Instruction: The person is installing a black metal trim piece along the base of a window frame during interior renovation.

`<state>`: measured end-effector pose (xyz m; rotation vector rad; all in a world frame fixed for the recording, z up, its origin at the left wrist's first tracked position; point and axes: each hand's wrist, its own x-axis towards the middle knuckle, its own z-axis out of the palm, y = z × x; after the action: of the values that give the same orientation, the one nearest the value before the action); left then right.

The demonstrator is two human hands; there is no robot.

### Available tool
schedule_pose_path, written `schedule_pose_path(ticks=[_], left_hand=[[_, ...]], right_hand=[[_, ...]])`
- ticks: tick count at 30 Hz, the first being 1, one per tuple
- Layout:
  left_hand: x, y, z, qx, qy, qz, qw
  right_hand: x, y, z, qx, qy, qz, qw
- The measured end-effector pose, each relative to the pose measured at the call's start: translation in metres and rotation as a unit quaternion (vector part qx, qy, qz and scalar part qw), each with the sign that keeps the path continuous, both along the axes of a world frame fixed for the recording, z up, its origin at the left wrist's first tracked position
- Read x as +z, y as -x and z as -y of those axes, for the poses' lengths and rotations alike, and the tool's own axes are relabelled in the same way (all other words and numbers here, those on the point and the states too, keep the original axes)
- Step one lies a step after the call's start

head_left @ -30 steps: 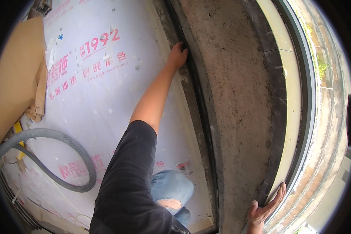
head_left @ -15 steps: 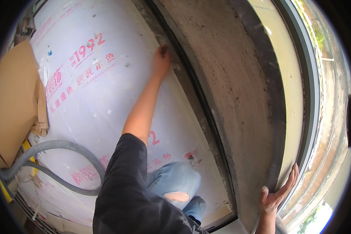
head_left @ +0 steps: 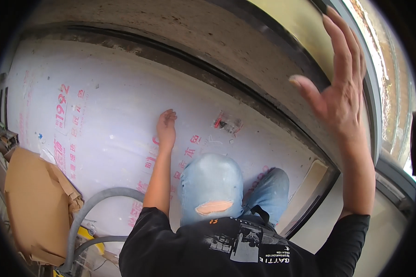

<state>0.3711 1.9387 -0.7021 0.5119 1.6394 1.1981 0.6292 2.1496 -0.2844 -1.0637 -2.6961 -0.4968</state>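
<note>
My left hand (head_left: 166,129) hangs over the pale floor covering (head_left: 115,101) with its fingers curled in. Something dark shows at the fingers, too small to make out. To its right on the covering lies a small clear plastic packet (head_left: 227,123) with red and dark bits in it. Up at the right, my right hand (head_left: 342,97) is open, thumb held wide and fingers stretched upward. Its fingers overlap the grey window frame (head_left: 372,115) and the yellowish strip (head_left: 293,23) beside it; whether they touch cannot be told.
A dark track (head_left: 189,64) runs along the floor's edge, below a rough brown concrete ledge (head_left: 171,27). At lower left are a brown cardboard piece (head_left: 37,203) and a grey corrugated hose (head_left: 85,207). My bent knees (head_left: 212,180) are in front.
My view has turned toward the right. The left hand has come away from the dark track, back over the floor covering. My right hand appears higher and larger, still open by the window frame.
</note>
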Motion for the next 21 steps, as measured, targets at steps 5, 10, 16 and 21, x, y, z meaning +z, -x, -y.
schedule_pose_path(ticks=[5,10,16,21], left_hand=[[0.044,-0.047,0.012,-0.151,-0.028,-0.031,0.988],[0.068,-0.062,0.041,-0.195,-0.030,-0.099,0.975],[0.051,-0.068,0.070,-0.230,0.005,-0.144,0.962],[0.050,-0.113,0.032,-0.297,-0.010,-0.128,0.946]], right_hand=[[-0.021,-0.021,0.004,0.079,-0.080,-0.138,0.984],[-0.046,-0.094,0.103,0.079,-0.073,-0.270,0.957],[-0.190,-0.272,0.302,-0.302,0.254,-0.180,0.901],[-0.278,-0.365,0.458,-0.637,0.446,-0.185,0.602]])
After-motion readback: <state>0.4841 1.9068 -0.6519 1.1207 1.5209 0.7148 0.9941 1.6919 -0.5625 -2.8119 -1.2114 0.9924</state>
